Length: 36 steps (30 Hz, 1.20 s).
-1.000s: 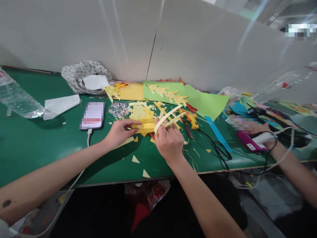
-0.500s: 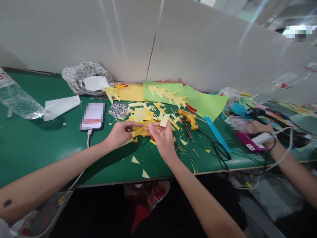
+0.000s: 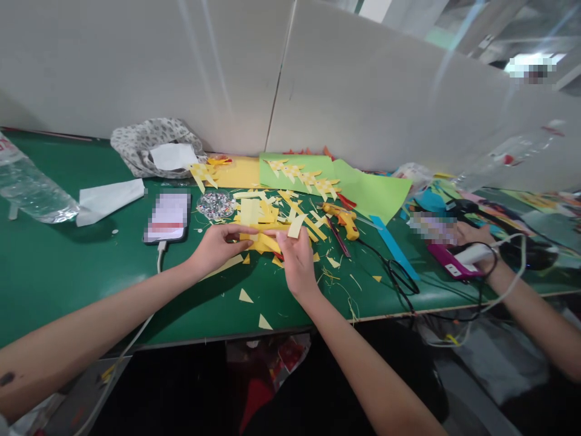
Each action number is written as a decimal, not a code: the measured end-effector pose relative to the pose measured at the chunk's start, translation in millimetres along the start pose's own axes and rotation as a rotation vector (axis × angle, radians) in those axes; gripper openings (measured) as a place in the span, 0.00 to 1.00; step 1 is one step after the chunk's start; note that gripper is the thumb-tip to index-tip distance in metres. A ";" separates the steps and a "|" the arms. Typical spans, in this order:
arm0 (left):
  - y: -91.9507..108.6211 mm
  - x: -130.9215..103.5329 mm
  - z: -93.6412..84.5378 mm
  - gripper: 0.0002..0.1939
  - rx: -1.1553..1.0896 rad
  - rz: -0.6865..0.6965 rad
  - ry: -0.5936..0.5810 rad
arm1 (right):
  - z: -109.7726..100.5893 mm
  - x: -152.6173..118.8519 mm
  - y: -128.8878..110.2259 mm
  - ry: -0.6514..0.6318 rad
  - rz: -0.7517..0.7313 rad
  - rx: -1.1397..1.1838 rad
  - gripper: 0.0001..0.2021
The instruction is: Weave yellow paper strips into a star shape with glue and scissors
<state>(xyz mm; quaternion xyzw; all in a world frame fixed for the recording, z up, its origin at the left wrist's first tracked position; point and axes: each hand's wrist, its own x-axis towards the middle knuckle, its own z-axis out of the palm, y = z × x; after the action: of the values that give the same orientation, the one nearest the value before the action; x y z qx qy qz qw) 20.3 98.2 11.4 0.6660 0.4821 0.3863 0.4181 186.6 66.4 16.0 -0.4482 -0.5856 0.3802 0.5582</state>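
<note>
Fingertips of the right hand are pinching a pale yellow strip at twelve o'clock, while the left hand is pressing narrowed fingers on the yellow paper pile at its three o'clock; steadying the pile should be keeping strips aligned on the green table.

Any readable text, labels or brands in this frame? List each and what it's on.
None can be read.
Black phone on the green table: screen blurred, no text legible.
Clear plastic water bottle at far left: red label marks, too small and cut off to read.
Magenta phone by another person's hand: nothing legible.
Yellow glue gun: no marking shows.
</note>
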 end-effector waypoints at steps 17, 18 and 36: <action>-3.8 2.2 0.7 0.14 -0.054 -0.008 -0.004 | 4.6 -7.9 -0.5 -0.107 -0.080 0.023 0.09; -3.7 2.2 0.5 0.14 -0.064 -0.012 -0.005 | 5.0 -8.6 -0.4 -0.113 -0.079 0.019 0.09; 1.1 0.7 0.8 0.22 -0.137 -0.012 -0.021 | 7.5 -12.1 2.2 -0.193 -0.087 0.032 0.12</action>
<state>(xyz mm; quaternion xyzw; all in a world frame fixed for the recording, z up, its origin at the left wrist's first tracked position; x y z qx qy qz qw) 21.5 98.5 12.2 0.6368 0.4543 0.4088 0.4700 179.0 56.0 9.5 -0.3746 -0.6493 0.4064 0.5224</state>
